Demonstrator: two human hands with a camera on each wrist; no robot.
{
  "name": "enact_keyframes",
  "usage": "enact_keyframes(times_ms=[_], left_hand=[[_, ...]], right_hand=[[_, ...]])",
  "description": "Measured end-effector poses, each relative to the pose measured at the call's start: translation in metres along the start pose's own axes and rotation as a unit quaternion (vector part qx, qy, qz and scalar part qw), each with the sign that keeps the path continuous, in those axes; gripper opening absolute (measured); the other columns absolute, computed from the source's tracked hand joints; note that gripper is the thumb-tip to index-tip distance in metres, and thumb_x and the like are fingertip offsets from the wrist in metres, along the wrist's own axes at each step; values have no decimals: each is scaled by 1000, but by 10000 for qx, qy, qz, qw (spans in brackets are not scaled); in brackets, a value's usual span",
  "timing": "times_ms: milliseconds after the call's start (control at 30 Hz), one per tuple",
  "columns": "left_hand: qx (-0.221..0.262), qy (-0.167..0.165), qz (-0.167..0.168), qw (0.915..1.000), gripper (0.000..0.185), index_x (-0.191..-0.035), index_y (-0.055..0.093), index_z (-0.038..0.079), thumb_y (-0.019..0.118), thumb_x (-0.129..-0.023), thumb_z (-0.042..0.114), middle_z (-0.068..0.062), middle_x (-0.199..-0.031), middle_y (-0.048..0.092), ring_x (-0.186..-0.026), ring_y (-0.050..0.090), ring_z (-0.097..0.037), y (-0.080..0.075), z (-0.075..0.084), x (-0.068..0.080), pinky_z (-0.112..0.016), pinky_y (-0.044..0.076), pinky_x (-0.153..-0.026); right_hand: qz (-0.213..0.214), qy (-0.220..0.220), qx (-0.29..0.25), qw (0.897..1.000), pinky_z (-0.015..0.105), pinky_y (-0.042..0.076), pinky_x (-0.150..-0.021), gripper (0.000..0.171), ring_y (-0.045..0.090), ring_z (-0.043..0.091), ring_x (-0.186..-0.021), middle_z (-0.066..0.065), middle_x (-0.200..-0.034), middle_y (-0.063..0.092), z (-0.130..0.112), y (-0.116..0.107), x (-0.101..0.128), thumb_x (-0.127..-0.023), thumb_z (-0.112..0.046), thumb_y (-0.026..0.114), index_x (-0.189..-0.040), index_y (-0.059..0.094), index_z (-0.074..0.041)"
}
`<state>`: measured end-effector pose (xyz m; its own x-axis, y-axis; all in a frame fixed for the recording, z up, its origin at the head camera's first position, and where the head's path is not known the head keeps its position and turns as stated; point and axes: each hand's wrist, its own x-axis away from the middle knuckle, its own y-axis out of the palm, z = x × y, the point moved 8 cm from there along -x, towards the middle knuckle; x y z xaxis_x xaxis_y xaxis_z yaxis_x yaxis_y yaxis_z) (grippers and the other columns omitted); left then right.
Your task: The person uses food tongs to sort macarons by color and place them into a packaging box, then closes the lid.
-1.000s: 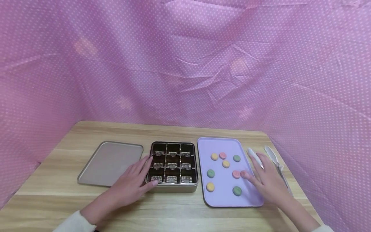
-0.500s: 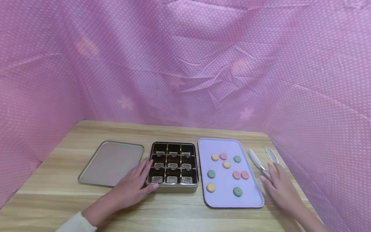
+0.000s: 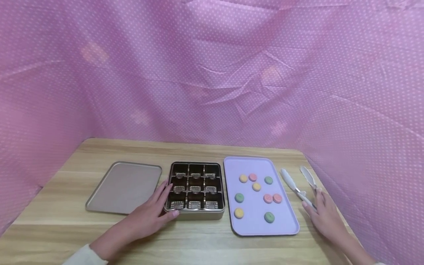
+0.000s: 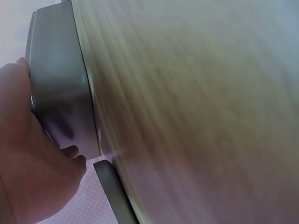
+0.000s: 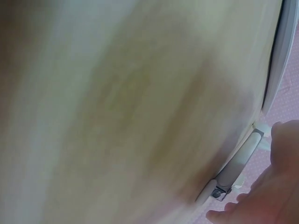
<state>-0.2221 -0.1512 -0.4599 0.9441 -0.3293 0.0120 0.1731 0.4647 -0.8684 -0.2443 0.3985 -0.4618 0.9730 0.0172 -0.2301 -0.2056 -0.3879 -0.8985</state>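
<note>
The white tongs [image 3: 299, 185] lie near the surface's [image 3: 205, 241] right edge, just beside the lilac tray [image 3: 251, 228]. The right hand [image 3: 326, 217] sits at their hinge end, fingers relaxed and touching them; a grip isn't visible. The left hand [image 3: 147, 215] lies spread against the near-left corner of the nine-compartment tin [image 3: 195, 214]. Its lid [image 3: 124, 187] lies at left. Eight coloured cookies [image 3: 256, 187] dot the tray.

Bare hands [image 3: 145, 217], cream knit sleeves [image 3: 84, 255]
</note>
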Motion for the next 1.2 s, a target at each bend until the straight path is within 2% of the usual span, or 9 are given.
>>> enact_keyframes(times_ms=[200, 267, 433, 667, 867, 1000, 1100, 1200], left_hand=[[113, -78, -37, 9999, 97, -164, 0, 27, 42, -93, 77, -1, -171, -12, -150, 22, -44, -1, -2, 2, -72, 36, -109], [129, -93, -53, 9999, 97, -164, -1, 27, 43, -93, 76, -2, -171, -11, -151, 21, -44, -2, -1, 2, -72, 35, -109], [126, -90, -72, 9999, 97, -164, -1, 27, 42, -93, 77, -3, -171, -11, -151, 20, -44, -3, 0, 4, -73, 35, -109], [151, -133, -93, 9998, 97, -164, -1, 27, 42, -93, 77, -2, -171, -11, -152, 18, -43, -3, -1, 5, -72, 33, -111], [143, -81, -46, 9999, 97, -164, -1, 27, 43, -93, 76, -3, -171, -10, -151, 20, -44, -2, -2, 3, -72, 35, -109], [112, -85, -40, 9999, 97, -164, -1, 28, 42, -93, 77, -2, -171, -11, -152, 18, -42, -1, -3, 2, -72, 35, -110], [99, -45, -56, 9999, 96, -164, -2, 28, 41, -93, 77, -2, -171, -11, -153, 16, -42, -2, -2, 2, -72, 34, -110], [118, -34, -92, 9999, 96, -163, -2, 28, 41, -93, 77, -1, -170, -12, -153, 15, -42, -2, -1, 2, -72, 33, -111]], right_hand=[[-322, 191, 128, 9992, 78, 32, -98, 80, 32, 63, -124, 46, -138, 30, 6, 5, -4, -106, -42, 47, -141, 26, 26], [-384, 271, 142, 9988, 77, 35, -96, 76, 34, 62, -122, 46, -137, 31, 8, 6, -5, -106, -44, 47, -133, 34, 26], [-291, 352, 266, 9986, 69, 45, -83, 64, 46, 57, -110, 44, -126, 40, 9, 6, -9, -104, -45, 50, -109, 48, 18], [-150, 359, 660, 9971, 63, 48, -72, 55, 53, 59, -99, 46, -116, 46, 10, 6, -12, -103, -40, 54, -97, 51, 15], [125, 284, 899, 9955, 51, 48, -57, 42, 56, 44, -76, 44, -106, 54, 7, 1, -13, -99, -31, 63, -80, 50, 4], [311, 174, 983, 9945, 56, 49, -58, 40, 57, 47, -74, 45, -101, 55, 4, -3, -13, -96, -25, 67, -77, 50, 5], [375, 113, 932, 9949, 59, 49, -59, 40, 57, 50, -73, 44, -93, 54, 3, -5, -14, -95, -21, 68, -84, 52, 15], [355, 157, 830, 9958, 56, 48, -54, 43, 55, 46, -69, 38, -84, 53, 4, -7, -16, -93, -19, 69, -92, 52, 21]])
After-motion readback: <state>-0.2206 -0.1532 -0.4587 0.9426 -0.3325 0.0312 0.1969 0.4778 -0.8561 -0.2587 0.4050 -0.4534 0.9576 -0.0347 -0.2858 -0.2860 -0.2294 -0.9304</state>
